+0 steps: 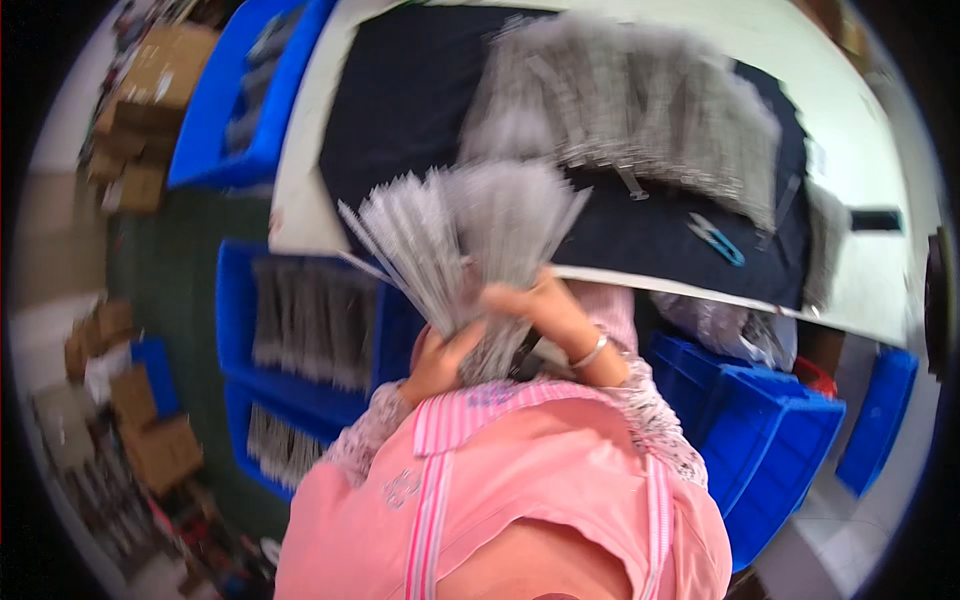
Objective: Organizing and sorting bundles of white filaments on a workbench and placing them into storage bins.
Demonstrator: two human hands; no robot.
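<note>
A bundle of thin grey-white strips (505, 215) fans out upward in front of my body. My left hand (440, 362) is closed around its lower left side. My right hand (548, 312), with a bracelet at the wrist, is closed on the bundle's right side, a little higher. The fingers are partly blurred, and the lower ends of the strips are half hidden between the hands. Just beyond, a large heap of similar grey strips (640, 110) lies on a black cloth (400, 90). Small blue-handled thread snips (715, 238) rest on the cloth, right of my right hand.
The cloth covers much of a white table (860, 130). Blue bins (232, 310) with rows of grey strips stand to the left. Another blue bin (255, 110) sits farther back. Stacked blue crates (745, 420) and a clear plastic bag (735, 330) are on the right. Cardboard boxes (165, 450) line the left.
</note>
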